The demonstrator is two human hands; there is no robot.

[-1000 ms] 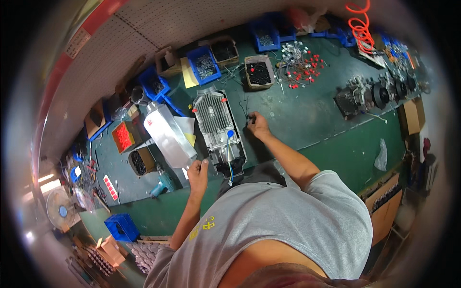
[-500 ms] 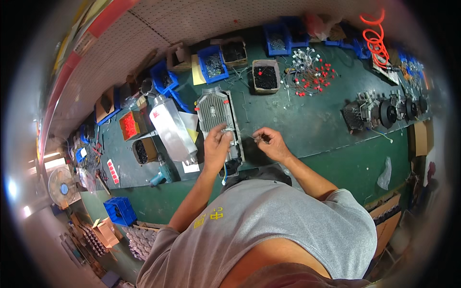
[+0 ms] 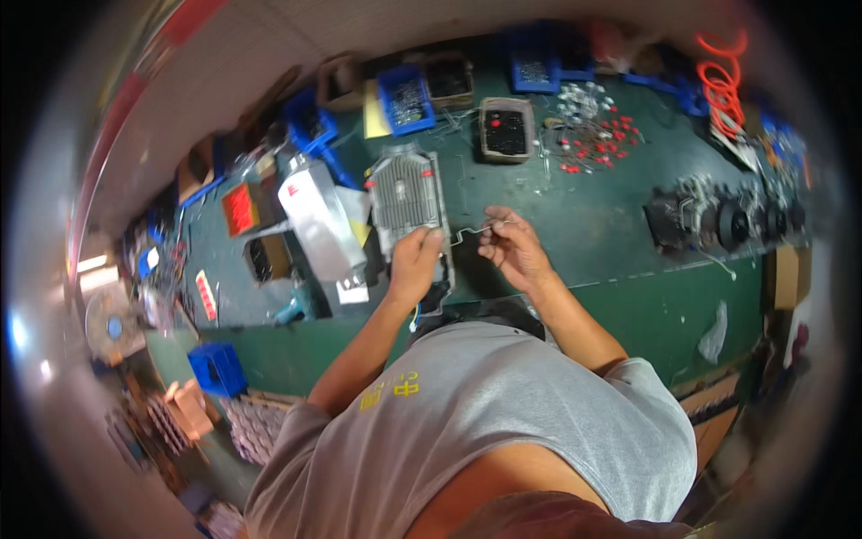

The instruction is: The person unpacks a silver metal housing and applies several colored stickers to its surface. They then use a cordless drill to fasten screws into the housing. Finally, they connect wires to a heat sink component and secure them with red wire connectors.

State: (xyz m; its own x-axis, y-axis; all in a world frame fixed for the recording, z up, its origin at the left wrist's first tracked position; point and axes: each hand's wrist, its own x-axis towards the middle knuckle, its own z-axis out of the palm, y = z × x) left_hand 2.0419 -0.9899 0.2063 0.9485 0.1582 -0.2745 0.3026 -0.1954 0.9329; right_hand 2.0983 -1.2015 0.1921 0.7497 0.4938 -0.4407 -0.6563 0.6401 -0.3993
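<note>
A thin bent metal wire (image 3: 466, 234) spans the gap between my hands. My right hand (image 3: 518, 251) pinches its right end between thumb and fingers. My left hand (image 3: 416, 269) is closed over the lower part of a finned grey metal housing (image 3: 406, 193). The wire's other end comes close to its fingertips; whether they grip it is hidden. The housing lies on the green bench in front of me, with red bits on its upper sides. Near its lower end a short cable (image 3: 415, 316) hangs out.
Left of the housing lies a silver metal cover (image 3: 316, 216), with a teal power drill (image 3: 294, 307) below it. Blue bins (image 3: 405, 101) and a box of black parts (image 3: 505, 130) line the back. Red-and-white connectors (image 3: 597, 139) and motor assemblies (image 3: 696, 216) sit to the right.
The bent wire now shows stretched between my hands. My right hand has risen slightly and turned, its fingers extending along the wire. The whole view has shifted a little and blurred.
</note>
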